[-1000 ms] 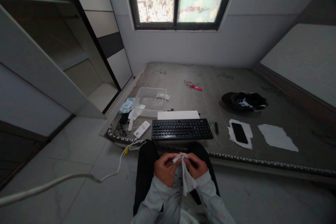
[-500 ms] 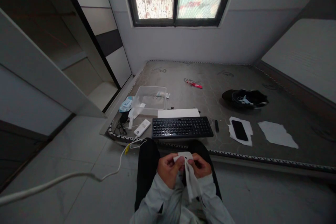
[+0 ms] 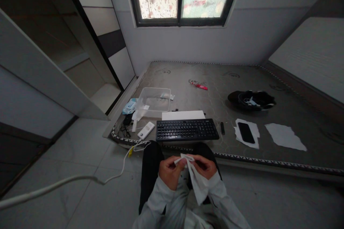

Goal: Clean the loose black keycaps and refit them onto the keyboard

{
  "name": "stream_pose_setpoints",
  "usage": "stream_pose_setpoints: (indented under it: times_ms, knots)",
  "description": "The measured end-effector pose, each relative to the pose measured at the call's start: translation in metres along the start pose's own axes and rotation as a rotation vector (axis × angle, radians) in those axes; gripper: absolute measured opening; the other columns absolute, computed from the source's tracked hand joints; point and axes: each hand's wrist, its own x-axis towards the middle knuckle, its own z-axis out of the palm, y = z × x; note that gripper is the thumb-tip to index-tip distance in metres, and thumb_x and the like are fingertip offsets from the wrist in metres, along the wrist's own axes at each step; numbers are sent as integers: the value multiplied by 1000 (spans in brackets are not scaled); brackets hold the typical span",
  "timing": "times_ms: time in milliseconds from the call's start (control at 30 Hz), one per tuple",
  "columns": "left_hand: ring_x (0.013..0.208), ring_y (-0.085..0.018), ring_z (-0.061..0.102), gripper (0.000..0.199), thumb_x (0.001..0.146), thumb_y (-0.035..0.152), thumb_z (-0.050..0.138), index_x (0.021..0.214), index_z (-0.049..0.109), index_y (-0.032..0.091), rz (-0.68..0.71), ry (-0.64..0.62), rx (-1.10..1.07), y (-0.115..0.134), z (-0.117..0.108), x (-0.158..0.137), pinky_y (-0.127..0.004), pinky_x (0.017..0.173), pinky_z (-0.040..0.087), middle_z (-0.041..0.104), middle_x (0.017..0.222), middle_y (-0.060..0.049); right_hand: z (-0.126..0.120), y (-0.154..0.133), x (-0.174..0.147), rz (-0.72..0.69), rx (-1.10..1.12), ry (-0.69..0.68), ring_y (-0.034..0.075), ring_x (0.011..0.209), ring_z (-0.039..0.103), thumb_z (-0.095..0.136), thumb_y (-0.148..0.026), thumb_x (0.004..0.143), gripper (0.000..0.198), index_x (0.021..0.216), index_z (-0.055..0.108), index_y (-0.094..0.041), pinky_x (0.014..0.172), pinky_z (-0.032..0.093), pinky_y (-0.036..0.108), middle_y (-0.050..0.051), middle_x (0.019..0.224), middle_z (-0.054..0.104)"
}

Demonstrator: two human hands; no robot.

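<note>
Above my lap, a white tissue point(image 3: 198, 186) is pinched between both hands, its long end hanging down in front of my right wrist. My left hand point(image 3: 170, 171) is closed on the tissue's upper left part, thumb on top. On the other side my right hand point(image 3: 204, 166) grips the upper edge, fingers curled. Whether anything small is wrapped inside the tissue I cannot tell. Just beyond my knees, a black keyboard point(image 3: 187, 130) lies at the mattress edge, with a white flat box point(image 3: 183, 115) behind it.
On the mattress point(image 3: 185, 75) are a clear plastic bin point(image 3: 153, 101), a white power strip point(image 3: 146, 130) with its cable, a black cap point(image 3: 251, 101), a phone point(image 3: 245, 133) on a tissue sheet, another white sheet point(image 3: 285, 136), a small black stick point(image 3: 222, 128) and a red packet point(image 3: 199, 85).
My hands have shifted slightly and the tissue's top has folded over between the fingers. Its hanging end is now spread wider. The things on the mattress have stayed put.
</note>
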Motion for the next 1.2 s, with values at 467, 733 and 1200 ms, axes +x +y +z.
stream_pose_setpoints:
  times_ms: [467,733,1200]
  knots:
    - [69,-18,63,26,66,31,67,82,70,11,-96,-9,-144,-5,1,1,-24,63,51,70,76,-8,-7,-22,3,-301,-347,79,19,89,59,50,-24,79,19,83,69,-23,79,48,32,7,92,64]
    - [80,-22,64,25,67,29,66,84,70,11,-75,-24,-163,1,2,-2,-29,73,51,70,86,-10,-3,-32,3,-197,-430,60,18,78,62,55,-26,76,16,83,69,-22,72,51,28,7,84,66]
    - [81,-22,64,30,67,32,65,88,68,10,-83,-4,-198,-8,2,-3,-29,73,52,70,87,-11,-5,-17,9,-195,-425,97,18,75,63,68,-34,63,19,79,70,-24,66,51,27,5,81,68]
